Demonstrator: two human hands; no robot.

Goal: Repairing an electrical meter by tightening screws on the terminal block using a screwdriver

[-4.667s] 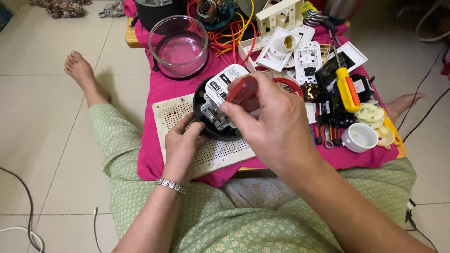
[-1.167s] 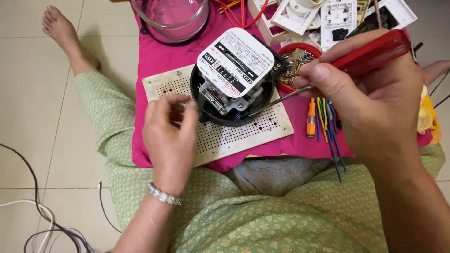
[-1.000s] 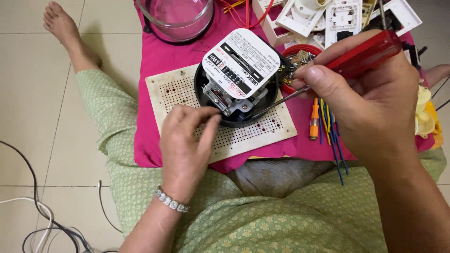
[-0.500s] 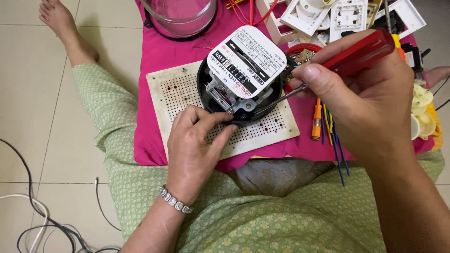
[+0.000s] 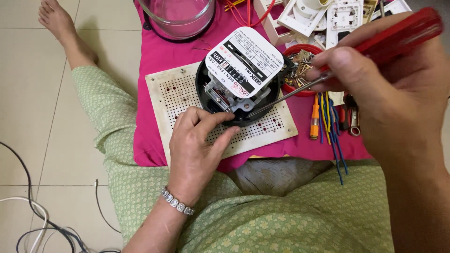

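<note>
1. Pale tiled floor (image 5: 47, 117) all round; person seated on it in green patterned clothing, one bare foot (image 5: 58, 18) stretched out at upper left. Grey and white cables (image 5: 28, 220) trail at lower left.
2. Bright pink cloth (image 5: 154, 93) spread before the lap, carrying the work.
3. On the cloth: white perforated plastic board (image 5: 178, 93), and on that a round black electricity meter with a white label plate (image 5: 239, 75), cover off, metal works exposed at its near edge.
4. Left hand (image 5: 197, 150): fingers (image 5: 206, 119) together, pressed on the near rim of the meter, steadying it. Beaded silver bracelet (image 5: 178, 204) at the wrist.
5. Right hand (image 5: 389, 89): fingers clamped round a red-handled screwdriver (image 5: 398, 35); the steel shaft slants down-left, tip at the metal works under the label plate.
6. Clear glass dome cover (image 5: 178, 16) sits beyond the board, at top.
7. Small red dish of screws and metal bits (image 5: 300, 65) just right of the meter.
8. Small orange-handled screwdriver (image 5: 315, 117) and loose blue wires (image 5: 335, 140) lie right of the board.
9. White plastic switch plates and sockets (image 5: 328, 16) heaped at top right.
</note>
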